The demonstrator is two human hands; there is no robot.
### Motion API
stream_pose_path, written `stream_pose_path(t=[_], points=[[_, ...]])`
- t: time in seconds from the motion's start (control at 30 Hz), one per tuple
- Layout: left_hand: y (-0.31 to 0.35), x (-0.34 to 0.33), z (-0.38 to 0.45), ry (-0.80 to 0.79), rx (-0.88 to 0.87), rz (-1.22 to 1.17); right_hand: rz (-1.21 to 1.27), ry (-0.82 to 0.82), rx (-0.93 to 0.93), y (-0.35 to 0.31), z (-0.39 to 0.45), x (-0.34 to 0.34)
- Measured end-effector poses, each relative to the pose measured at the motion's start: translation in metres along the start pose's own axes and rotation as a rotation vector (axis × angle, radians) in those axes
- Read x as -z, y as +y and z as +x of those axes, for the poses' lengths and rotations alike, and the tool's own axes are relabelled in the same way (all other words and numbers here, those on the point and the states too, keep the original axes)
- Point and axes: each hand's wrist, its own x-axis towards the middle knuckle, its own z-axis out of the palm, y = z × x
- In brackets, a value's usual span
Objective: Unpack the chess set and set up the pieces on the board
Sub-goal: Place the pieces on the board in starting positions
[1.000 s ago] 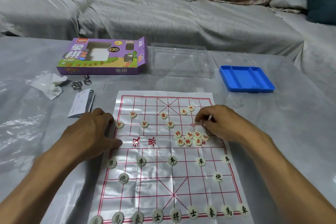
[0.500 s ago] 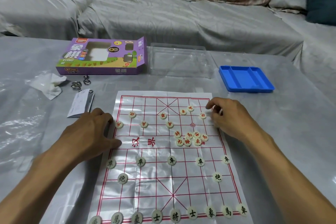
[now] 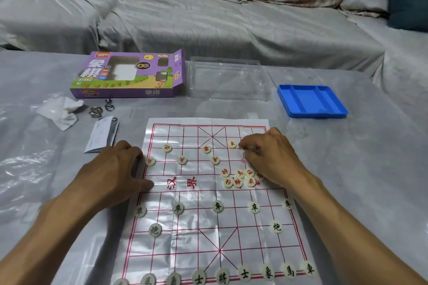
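Observation:
The chess board (image 3: 196, 233), a plastic sheet with a red grid, lies flat on the table. Black-lettered pieces (image 3: 217, 206) stand in rows on its near half. Red-lettered pieces are on the far half: a few set out singly (image 3: 182, 160) and a loose cluster (image 3: 238, 179) by the river line. My left hand (image 3: 115, 171) rests palm down on the board's left edge, holding nothing. My right hand (image 3: 271, 157) hovers over the far right part, fingertips pinched on a mostly hidden red piece beside a lone red piece (image 3: 231, 144).
Beyond the board lie the purple chess box (image 3: 129, 76), a clear plastic lid (image 3: 227, 78) and a blue tray (image 3: 310, 99). A crumpled tissue (image 3: 60, 109), metal ring puzzles (image 3: 99, 109) and a folded leaflet (image 3: 102, 134) lie at the left. A covered sofa stands behind the table.
My right hand went to the far right edge, left a red piece there, then came back left over it; one of two red pieces near the far row is gone from view. My left hand stayed.

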Motion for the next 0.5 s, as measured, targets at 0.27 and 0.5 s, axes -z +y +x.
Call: stream_pose_path(t=[0.27, 0.5], points=[[-0.0004, -0.0006, 0.0009, 0.005, 0.005, -0.003, 0.013, -0.012, -0.044, -0.0073, -0.0033, 0.0013], [-0.0006, -0.0005, 0.0011, 0.006, 0.003, 0.004, 0.027, -0.045, -0.048, -0.0088, -0.0014, -0.0038]])
